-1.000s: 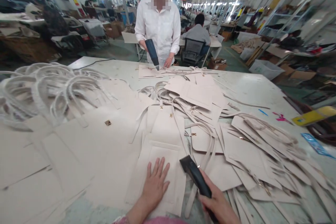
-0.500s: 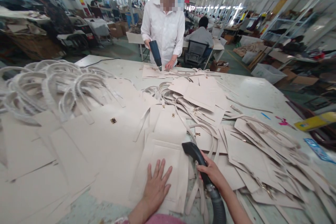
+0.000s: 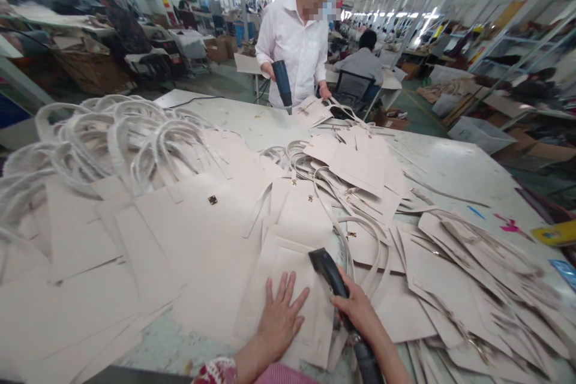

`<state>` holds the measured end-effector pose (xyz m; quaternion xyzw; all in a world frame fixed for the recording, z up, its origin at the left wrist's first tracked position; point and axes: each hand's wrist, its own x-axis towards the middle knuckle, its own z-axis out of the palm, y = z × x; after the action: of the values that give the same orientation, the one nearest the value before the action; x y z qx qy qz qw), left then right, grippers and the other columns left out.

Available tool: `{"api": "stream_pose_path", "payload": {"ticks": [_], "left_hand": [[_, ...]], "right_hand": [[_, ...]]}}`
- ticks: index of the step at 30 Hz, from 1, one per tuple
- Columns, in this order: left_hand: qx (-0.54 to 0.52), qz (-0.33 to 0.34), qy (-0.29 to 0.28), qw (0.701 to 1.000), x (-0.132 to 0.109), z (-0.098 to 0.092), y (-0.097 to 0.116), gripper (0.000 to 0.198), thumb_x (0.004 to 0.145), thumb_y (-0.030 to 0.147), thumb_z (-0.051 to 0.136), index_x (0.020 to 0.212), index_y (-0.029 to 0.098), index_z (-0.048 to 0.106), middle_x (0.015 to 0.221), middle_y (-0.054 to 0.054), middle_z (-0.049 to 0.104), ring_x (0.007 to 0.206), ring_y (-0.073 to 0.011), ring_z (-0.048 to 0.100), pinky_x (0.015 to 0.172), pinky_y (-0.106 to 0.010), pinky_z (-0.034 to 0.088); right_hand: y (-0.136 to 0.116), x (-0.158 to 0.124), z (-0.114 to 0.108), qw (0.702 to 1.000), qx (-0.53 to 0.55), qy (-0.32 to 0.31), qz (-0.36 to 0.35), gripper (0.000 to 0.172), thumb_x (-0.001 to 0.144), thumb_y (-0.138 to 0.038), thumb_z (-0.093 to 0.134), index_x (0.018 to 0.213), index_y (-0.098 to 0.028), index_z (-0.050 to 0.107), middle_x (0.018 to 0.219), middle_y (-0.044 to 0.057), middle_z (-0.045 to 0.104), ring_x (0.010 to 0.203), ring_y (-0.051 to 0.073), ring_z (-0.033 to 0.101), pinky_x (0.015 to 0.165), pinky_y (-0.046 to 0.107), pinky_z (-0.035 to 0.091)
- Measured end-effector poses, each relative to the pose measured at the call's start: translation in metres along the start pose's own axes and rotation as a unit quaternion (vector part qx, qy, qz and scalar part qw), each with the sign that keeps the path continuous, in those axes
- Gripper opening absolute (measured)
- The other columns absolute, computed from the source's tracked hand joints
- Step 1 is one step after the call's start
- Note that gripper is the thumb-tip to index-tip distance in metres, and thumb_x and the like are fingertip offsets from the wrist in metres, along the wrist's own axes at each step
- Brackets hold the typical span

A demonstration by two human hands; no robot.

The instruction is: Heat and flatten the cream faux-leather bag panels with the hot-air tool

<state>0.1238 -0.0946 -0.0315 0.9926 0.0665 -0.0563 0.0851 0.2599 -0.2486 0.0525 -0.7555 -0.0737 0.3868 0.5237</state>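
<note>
My left hand (image 3: 279, 315) lies flat with fingers spread on a cream bag panel (image 3: 288, 264) at the near edge of the table. My right hand (image 3: 358, 309) is wrapped round a black nozzle with a hose (image 3: 332, 276), whose flat tip rests on the same panel just right of my left fingers. Cream straps (image 3: 360, 234) loop beside the nozzle.
Across the white table (image 3: 450, 162) a person in a white shirt (image 3: 297, 48) holds a dark heat gun (image 3: 283, 84) over a cream piece. Stacked cream bags with looped handles (image 3: 112, 138) fill the left; loose cream panels (image 3: 459, 258) are heaped right. Shelves and workers stand behind.
My right hand has drawn the nozzle onto the panel, close to my left hand. My view has shifted left. The person opposite has picked up a cream piece.
</note>
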Motion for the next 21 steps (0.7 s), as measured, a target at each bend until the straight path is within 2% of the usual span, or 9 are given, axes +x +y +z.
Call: {"api": "stream_pose_path", "payload": {"ticks": [2,4,9,14,17,21], "left_hand": [[-0.012,0.001,-0.008,1.000,-0.002,-0.002,0.000,0.077,0.075,0.031,0.056,0.136,0.040,0.011,0.145,-0.012,0.001,0.132,-0.0338,0.000,0.095,-0.065,-0.005],[-0.023,0.009,-0.016,1.000,-0.005,-0.002,0.000,0.078,0.075,0.034,0.056,0.137,0.039,0.009,0.145,-0.011,-0.001,0.132,-0.0328,-0.001,0.095,-0.065,-0.006],[-0.041,0.030,-0.024,0.998,-0.013,0.006,-0.004,0.070,0.080,0.045,0.047,0.138,0.035,0.009,0.146,-0.008,0.001,0.132,-0.0312,-0.002,0.095,-0.066,-0.007],[-0.061,0.039,-0.009,0.997,-0.015,0.011,-0.008,0.060,0.083,0.056,0.034,0.136,0.031,0.024,0.145,-0.009,0.010,0.133,-0.0295,-0.004,0.096,-0.065,-0.009],[-0.071,0.034,0.006,0.997,-0.014,0.013,-0.008,0.061,0.082,0.055,0.036,0.137,0.031,0.022,0.146,-0.009,0.006,0.132,-0.0305,-0.004,0.096,-0.066,-0.008],[-0.094,0.044,0.007,0.995,-0.017,0.013,-0.010,0.061,0.082,0.055,0.036,0.137,0.031,0.022,0.146,-0.010,0.003,0.132,-0.0308,-0.004,0.096,-0.066,-0.005]], "right_hand": [[-0.012,0.009,0.011,0.999,-0.018,0.040,-0.012,0.076,0.068,-0.022,0.052,0.138,-0.023,0.021,0.058,-0.005,0.053,0.040,0.011,0.049,0.038,0.022,0.041],[-0.025,0.015,0.020,0.998,-0.045,0.047,-0.025,0.077,0.069,-0.022,0.052,0.138,-0.024,0.019,0.055,-0.006,0.051,0.041,0.011,0.049,0.041,0.022,0.042],[-0.051,0.025,0.058,0.986,-0.129,-0.084,-0.070,0.075,0.066,-0.018,0.049,0.136,-0.028,0.025,0.060,-0.006,0.055,0.042,0.011,0.048,0.041,0.022,0.042],[-0.080,0.069,0.108,0.974,-0.190,-0.088,-0.084,0.078,0.058,-0.016,0.054,0.133,-0.022,0.034,0.079,0.001,0.061,0.047,0.010,0.051,0.046,0.022,0.042],[-0.092,0.084,0.118,0.970,-0.208,-0.103,-0.077,0.077,0.060,-0.019,0.053,0.134,-0.025,0.032,0.076,0.001,0.060,0.038,0.010,0.049,0.039,0.024,0.040],[-0.087,0.074,0.115,0.966,-0.217,-0.095,-0.099,0.074,0.061,-0.017,0.051,0.132,-0.026,0.035,0.071,-0.002,0.060,0.043,0.009,0.049,0.044,0.022,0.042]]}}
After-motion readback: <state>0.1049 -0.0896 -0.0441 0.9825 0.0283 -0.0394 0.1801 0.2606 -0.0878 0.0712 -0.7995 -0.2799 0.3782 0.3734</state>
